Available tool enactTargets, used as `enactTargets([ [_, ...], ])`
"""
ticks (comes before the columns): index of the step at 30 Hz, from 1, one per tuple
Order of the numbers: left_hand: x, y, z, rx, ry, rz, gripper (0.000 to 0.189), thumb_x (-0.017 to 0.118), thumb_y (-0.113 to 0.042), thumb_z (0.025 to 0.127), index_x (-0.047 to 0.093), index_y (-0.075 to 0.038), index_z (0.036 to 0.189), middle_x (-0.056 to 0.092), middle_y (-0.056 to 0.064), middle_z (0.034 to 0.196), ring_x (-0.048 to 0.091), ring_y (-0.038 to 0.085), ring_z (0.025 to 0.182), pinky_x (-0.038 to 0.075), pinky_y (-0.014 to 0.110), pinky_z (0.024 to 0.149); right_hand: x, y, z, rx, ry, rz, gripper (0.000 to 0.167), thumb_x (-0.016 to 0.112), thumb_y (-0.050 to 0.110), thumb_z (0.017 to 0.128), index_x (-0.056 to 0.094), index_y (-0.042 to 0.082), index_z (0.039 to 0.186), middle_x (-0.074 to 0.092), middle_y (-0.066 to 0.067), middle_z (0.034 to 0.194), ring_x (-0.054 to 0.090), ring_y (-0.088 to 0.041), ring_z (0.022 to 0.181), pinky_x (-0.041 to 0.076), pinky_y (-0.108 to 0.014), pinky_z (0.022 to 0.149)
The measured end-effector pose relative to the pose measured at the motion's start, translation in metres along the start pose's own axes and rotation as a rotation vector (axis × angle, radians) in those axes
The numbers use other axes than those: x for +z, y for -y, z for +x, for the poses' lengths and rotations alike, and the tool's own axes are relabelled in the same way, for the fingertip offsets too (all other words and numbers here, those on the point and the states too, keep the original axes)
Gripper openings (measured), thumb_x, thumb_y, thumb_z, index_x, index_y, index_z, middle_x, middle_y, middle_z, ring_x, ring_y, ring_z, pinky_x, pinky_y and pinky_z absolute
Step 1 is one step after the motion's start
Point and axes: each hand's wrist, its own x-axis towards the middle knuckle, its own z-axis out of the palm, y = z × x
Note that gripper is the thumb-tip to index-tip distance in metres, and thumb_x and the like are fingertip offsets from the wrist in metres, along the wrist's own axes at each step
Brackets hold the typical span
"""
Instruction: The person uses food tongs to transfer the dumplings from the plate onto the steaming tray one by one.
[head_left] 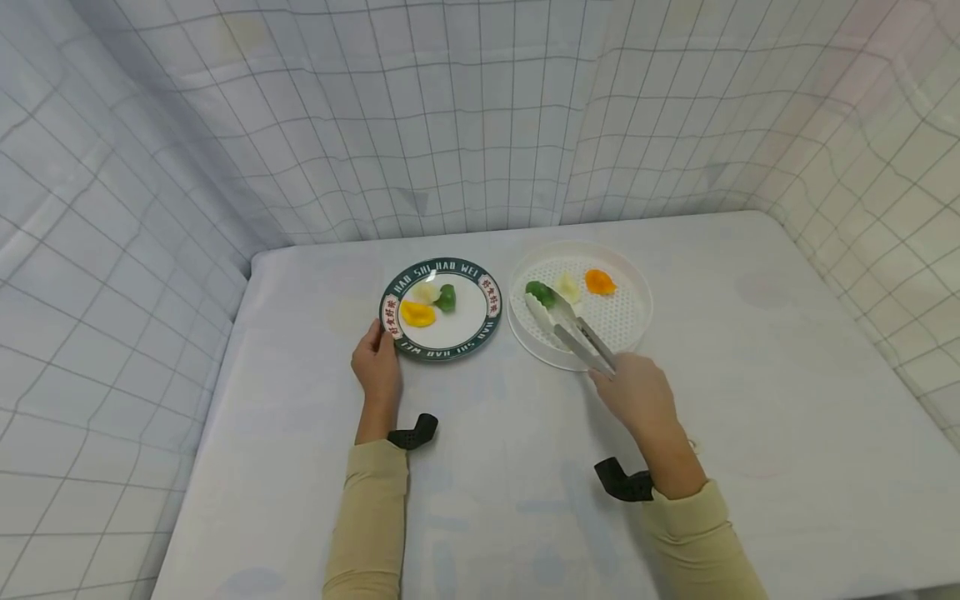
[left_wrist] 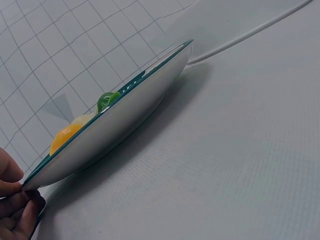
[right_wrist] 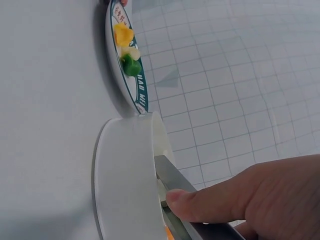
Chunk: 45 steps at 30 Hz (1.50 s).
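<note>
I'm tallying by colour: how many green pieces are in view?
2: one green piece on the plate, another green piece in the white container, at the tongs' tips.

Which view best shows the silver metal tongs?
Head: the tongs show from tips to right hand. Right wrist: close-up of part only; the round white plastic container hides the tips. Left wrist: no tongs.

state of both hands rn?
Left hand: closed, pinching the plate at its rim.
Right hand: closed, holding metal tongs, tips at a green piece.

2 hands (head_left: 377, 367), 1 plate (head_left: 463, 321), 1 tray (head_left: 626, 312), 1 tongs (head_left: 581, 348), 6 dumplings (head_left: 417, 314)
</note>
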Motion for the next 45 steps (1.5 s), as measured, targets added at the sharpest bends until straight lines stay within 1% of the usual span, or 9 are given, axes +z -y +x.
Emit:
enactTargets([
  [9, -0.002, -0.002, 0.001, -0.004, -0.005, -0.001, 0.041, 0.045, -0.014, 0.096, 0.042, -0.003, 0.135, 0.044, 0.005, 0.137, 0.039, 0.011, 0.125, 0.034, 0.022, 0.100, -0.002, 0.002, 0.001, 0.007, 0.038, 0.027, 0.036, 0.060, 0.029, 0.086, 0.059, -0.005, 0.095, 0.054, -0.011, 0.073, 0.048, -0.023, 0.059, 0.039, -0.030, 0.046],
  [13, -0.002, -0.003, 0.000, -0.007, -0.009, 0.000, 0.041, 0.045, -0.013, 0.095, 0.042, -0.002, 0.135, 0.044, 0.006, 0.137, 0.039, 0.012, 0.125, 0.034, 0.023, 0.100, -0.005, 0.002, 0.001, 0.013, 0.045, 0.022, 0.036, 0.059, 0.032, 0.086, 0.058, -0.003, 0.092, 0.052, -0.010, 0.070, 0.047, -0.023, 0.059, 0.038, -0.030, 0.046],
  [19, -0.003, -0.002, 0.000, -0.007, -0.006, -0.003, 0.042, 0.045, -0.013, 0.095, 0.042, -0.001, 0.135, 0.044, 0.007, 0.137, 0.038, 0.012, 0.125, 0.033, 0.022, 0.100, -0.016, 0.002, -0.001, -0.039, -0.021, 0.026, 0.034, 0.058, 0.032, 0.085, 0.057, -0.001, 0.080, 0.051, -0.009, 0.066, 0.047, -0.024, 0.057, 0.037, -0.031, 0.046],
  [23, -0.005, -0.001, 0.001, -0.011, -0.002, 0.000, 0.042, 0.044, -0.014, 0.096, 0.040, -0.002, 0.136, 0.042, 0.006, 0.138, 0.037, 0.012, 0.126, 0.032, 0.023, 0.101, -0.022, 0.009, 0.002, -0.082, -0.039, 0.027, 0.039, 0.058, 0.033, 0.086, 0.060, -0.005, 0.095, 0.060, -0.016, 0.082, 0.051, -0.026, 0.066, 0.041, -0.032, 0.051],
  [25, -0.005, -0.001, 0.000, -0.012, -0.005, 0.000, 0.042, 0.044, -0.014, 0.096, 0.040, -0.002, 0.136, 0.042, 0.007, 0.138, 0.037, 0.012, 0.126, 0.032, 0.023, 0.101, -0.022, 0.014, 0.004, -0.114, -0.037, 0.022, 0.045, 0.059, 0.034, 0.087, 0.059, -0.007, 0.105, 0.061, -0.019, 0.091, 0.052, -0.027, 0.070, 0.043, -0.032, 0.053],
  [28, -0.006, -0.001, 0.000, -0.013, -0.012, -0.002, 0.042, 0.045, -0.013, 0.095, 0.042, -0.002, 0.135, 0.043, 0.007, 0.138, 0.038, 0.012, 0.126, 0.032, 0.023, 0.101, -0.018, 0.025, 0.007, -0.195, -0.034, 0.026, 0.048, 0.062, 0.035, 0.085, 0.059, -0.007, 0.107, 0.061, -0.018, 0.086, 0.052, -0.025, 0.067, 0.042, -0.031, 0.052],
  [32, -0.006, -0.001, 0.002, -0.017, -0.018, -0.004, 0.042, 0.045, -0.014, 0.095, 0.042, -0.002, 0.135, 0.044, 0.006, 0.137, 0.038, 0.012, 0.126, 0.033, 0.023, 0.101, -0.008, 0.040, 0.011, -0.334, -0.011, 0.058, 0.034, 0.065, 0.034, 0.084, 0.059, 0.002, 0.087, 0.052, -0.005, 0.066, 0.046, -0.018, 0.056, 0.038, -0.027, 0.046],
  [38, -0.003, -0.001, 0.001, -0.022, -0.004, -0.009, 0.042, 0.045, -0.014, 0.095, 0.042, -0.002, 0.135, 0.043, 0.006, 0.138, 0.037, 0.012, 0.126, 0.033, 0.022, 0.101, 0.003, 0.055, 0.022, -0.465, 0.031, -0.011, 0.031, 0.066, 0.034, 0.083, 0.050, 0.010, 0.073, 0.039, 0.002, 0.055, 0.039, -0.013, 0.049, 0.032, -0.024, 0.044],
  [45, -0.003, -0.001, -0.001, -0.003, 0.000, -0.024, 0.042, 0.046, -0.013, 0.094, 0.043, 0.000, 0.134, 0.044, 0.008, 0.137, 0.037, 0.014, 0.126, 0.033, 0.025, 0.102, 0.008, 0.065, 0.040, -0.590, 0.060, -0.141, 0.032, 0.068, 0.033, 0.081, 0.061, 0.003, 0.088, 0.047, 0.000, 0.061, 0.043, -0.016, 0.055, 0.035, -0.025, 0.048],
])
